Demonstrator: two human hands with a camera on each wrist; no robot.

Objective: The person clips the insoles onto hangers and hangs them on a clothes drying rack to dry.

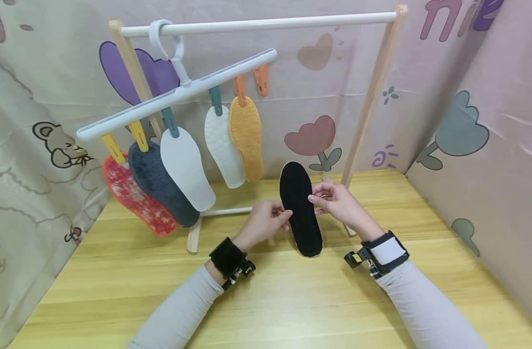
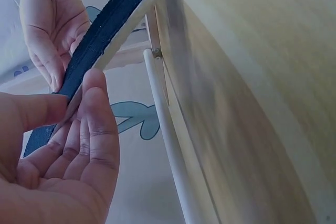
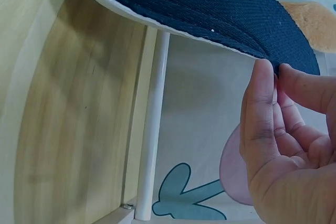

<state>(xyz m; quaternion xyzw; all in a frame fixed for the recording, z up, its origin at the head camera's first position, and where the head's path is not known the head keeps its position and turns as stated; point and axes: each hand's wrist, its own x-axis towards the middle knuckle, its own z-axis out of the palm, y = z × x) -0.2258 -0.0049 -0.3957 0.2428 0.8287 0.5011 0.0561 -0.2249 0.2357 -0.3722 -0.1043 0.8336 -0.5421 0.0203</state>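
Hands meet at the black insole, held above the tabletop below the hanger. Left hand and right hand each pinch one long edge; its long axis points toward the hanger.

We count six insoles in all: one black insole held between two hands, the left hand and the right hand, and five hanging from clips, namely a red insole, a dark grey insole, two white insoles and one orange insole. We see one clip hanger with six clips, one of them, an orange clip, bare. There is one wooden rack and one table.
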